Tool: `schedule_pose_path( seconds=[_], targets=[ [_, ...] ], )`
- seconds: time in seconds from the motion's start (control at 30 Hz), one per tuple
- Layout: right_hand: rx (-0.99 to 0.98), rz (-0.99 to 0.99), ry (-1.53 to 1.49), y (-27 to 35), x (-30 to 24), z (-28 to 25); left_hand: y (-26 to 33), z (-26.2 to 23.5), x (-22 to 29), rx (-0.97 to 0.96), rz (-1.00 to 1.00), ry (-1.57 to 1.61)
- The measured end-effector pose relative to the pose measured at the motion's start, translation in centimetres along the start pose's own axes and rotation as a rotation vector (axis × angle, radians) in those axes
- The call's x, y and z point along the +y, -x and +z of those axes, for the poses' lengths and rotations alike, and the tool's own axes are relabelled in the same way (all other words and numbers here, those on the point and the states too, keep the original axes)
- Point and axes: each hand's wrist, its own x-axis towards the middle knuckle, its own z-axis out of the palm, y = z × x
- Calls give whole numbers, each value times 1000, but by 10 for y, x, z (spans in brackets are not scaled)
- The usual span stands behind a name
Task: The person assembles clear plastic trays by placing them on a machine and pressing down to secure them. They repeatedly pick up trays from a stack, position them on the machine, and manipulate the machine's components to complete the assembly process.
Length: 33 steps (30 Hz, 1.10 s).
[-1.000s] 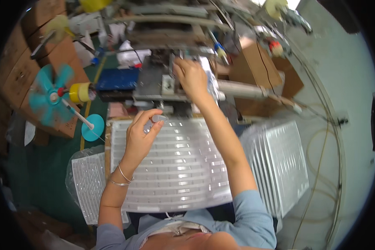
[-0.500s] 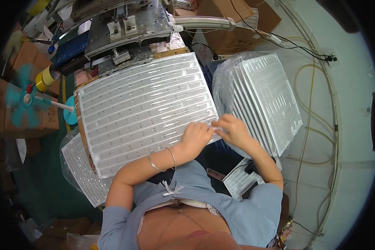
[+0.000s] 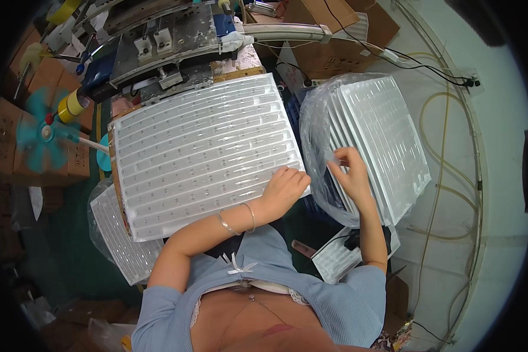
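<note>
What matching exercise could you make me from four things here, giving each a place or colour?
Column one:
1. left hand
2. fan
3. right hand
4. roll beside the fan

Column two:
A. yellow
B. by the tray stack at right
C. turquoise
D. at the near right corner of the large tray

Pairs: 1-D, 2-C, 3-B, 4-A

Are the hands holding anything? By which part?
The left hand touches the white tray at its near right corner; whether it grips, or the right hand holds anything, I can't tell.
</note>
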Motion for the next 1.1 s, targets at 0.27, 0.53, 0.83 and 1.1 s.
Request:
schedule_pose_path(
  seconds=[0.27,0.53,0.83,1.1],
  targets=[
    [192,172,-99,-10,15,-6,-3,-29,-19,69,-168,145],
    [139,93,-69,-35,-2,1,-10,-56,-28,103,-371,478],
    [26,229,-319,-30,14,21,104,-169,-112,617,-754,343],
    [-71,-105,-631,-162,-86,106,48,-233,-172,704,-561,-311]
  ],
)
